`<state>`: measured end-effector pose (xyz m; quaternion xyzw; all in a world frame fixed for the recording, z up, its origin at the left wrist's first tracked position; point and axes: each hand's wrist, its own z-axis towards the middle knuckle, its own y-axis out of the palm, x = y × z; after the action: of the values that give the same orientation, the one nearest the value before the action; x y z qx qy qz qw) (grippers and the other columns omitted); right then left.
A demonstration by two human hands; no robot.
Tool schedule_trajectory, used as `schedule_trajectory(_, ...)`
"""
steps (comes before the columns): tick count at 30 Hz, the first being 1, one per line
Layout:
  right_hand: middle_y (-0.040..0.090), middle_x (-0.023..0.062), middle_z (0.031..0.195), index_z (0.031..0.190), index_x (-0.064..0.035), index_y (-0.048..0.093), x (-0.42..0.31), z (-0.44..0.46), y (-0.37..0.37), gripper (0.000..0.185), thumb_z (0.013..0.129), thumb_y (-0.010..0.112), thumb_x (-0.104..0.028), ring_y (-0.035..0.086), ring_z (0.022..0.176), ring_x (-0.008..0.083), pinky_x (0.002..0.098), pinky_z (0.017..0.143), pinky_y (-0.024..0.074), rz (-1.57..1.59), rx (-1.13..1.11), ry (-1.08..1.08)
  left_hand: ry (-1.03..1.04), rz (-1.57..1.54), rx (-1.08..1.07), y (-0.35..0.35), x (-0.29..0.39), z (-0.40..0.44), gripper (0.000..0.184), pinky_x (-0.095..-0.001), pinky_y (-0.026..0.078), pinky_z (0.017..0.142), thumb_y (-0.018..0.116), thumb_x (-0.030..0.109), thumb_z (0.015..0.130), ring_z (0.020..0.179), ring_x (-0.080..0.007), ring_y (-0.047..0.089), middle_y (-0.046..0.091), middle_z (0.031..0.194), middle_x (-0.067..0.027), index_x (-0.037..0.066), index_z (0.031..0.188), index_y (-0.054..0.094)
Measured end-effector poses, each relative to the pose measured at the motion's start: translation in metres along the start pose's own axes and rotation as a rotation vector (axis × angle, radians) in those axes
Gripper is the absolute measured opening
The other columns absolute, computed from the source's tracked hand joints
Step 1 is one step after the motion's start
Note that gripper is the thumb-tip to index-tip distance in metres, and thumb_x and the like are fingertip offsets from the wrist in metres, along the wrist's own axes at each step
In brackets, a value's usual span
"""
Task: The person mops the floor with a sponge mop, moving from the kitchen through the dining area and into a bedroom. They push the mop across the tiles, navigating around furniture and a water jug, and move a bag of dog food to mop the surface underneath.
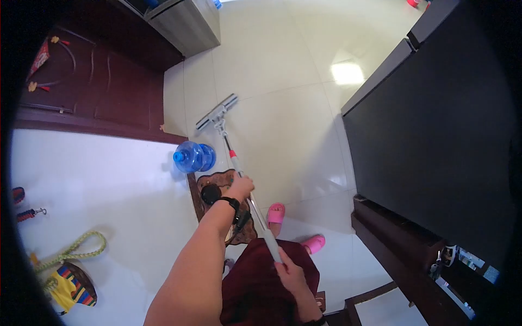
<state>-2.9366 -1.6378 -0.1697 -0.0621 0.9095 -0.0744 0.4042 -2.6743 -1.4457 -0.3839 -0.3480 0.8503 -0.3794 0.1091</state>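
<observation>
A sponge mop (217, 113) with a grey and white head rests on the tiled floor ahead of me, its long pole slanting back toward my body. My left hand (241, 187), with a black band at the wrist, is closed around the pole's upper grip near the red collar. Closer to my body, my right hand (290, 271) wraps the grey end of the handle. Just left of the pole stands a large blue water bottle (194, 157). A brown patterned mat (249, 231) lies under my left forearm, with dark items on it partly hidden.
A dark red door (119, 81) and a grey cabinet (190, 24) are at the left. A large dark panel (429, 125) rises on the right. My feet wear pink slippers (276, 212). A braided rope (81, 244) and colourful bag (70, 288) hang by the white wall.
</observation>
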Motion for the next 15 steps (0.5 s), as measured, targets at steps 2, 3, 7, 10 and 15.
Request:
schedule_trajectory(2, 0.061, 0.015, 0.08, 0.127, -0.0177, 0.044, 0.004, 0.004, 0.01, 0.045, 0.083, 0.055, -0.021, 0.056, 0.068, 0.0131, 0.0272, 0.066, 0.0453, -0.018, -0.047, 0.054, -0.073, -0.039, 0.015, -0.004, -0.004, -0.013, 0.017, -0.0625, 0.033, 0.077, 0.057, 0.013, 0.07, 0.1, -0.0198, 0.051, 0.057, 0.091, -0.0031, 0.019, 0.084, 0.066)
schedule_trajectory(3, 0.061, 0.0163, 0.082, 0.126, -0.0178, 0.044, 0.007, 0.003, 0.012, 0.044, 0.084, 0.054, -0.02, 0.057, 0.07, 0.0134, 0.0271, 0.067, 0.0452, -0.029, -0.072, 0.083, -0.07, -0.061, 0.033, 0.001, 0.002, -0.011, 0.017, -0.0615, 0.035, 0.077, 0.058, 0.013, 0.069, 0.099, -0.0204, 0.051, 0.057, 0.09, -0.0037, 0.019, 0.083, 0.066)
schedule_trajectory(7, 0.06, 0.0185, 0.087, 0.125, -0.022, 0.046, 0.032, -0.05, -0.038, 0.042, 0.084, 0.054, -0.023, 0.061, 0.073, 0.0287, 0.0343, 0.067, 0.0464, -0.179, -0.042, 0.221, 0.006, -0.139, 0.064, 0.023, 0.082, -0.014, 0.016, -0.0517, 0.043, 0.073, 0.059, 0.012, 0.068, 0.094, -0.0238, 0.053, 0.057, 0.087, -0.0061, 0.018, 0.081, 0.066)
schedule_trajectory(10, 0.059, 0.0101, 0.081, 0.124, -0.0133, 0.047, 0.105, -0.132, -0.091, 0.04, 0.085, 0.053, -0.017, 0.055, 0.065, 0.0168, 0.0283, 0.059, 0.0446, -0.235, -0.02, 0.268, -0.004, -0.067, 0.179, 0.06, 0.194, -0.001, 0.009, -0.043, 0.046, 0.065, 0.058, 0.014, 0.067, 0.083, -0.0273, 0.056, 0.057, 0.074, -0.0067, 0.015, 0.075, 0.063)
schedule_trajectory(15, 0.057, 0.0062, 0.079, 0.123, -0.0071, 0.047, 0.125, -0.283, -0.166, 0.039, 0.087, 0.051, -0.022, 0.047, 0.063, 0.0094, 0.0239, 0.056, 0.0413, -0.214, 0.135, 0.456, 0.255, -0.324, 0.184, 0.044, 0.402, -0.046, 0.008, -0.0545, 0.038, 0.064, 0.055, 0.02, 0.071, 0.087, -0.0231, 0.051, 0.055, 0.078, -0.0015, 0.017, 0.074, 0.062)
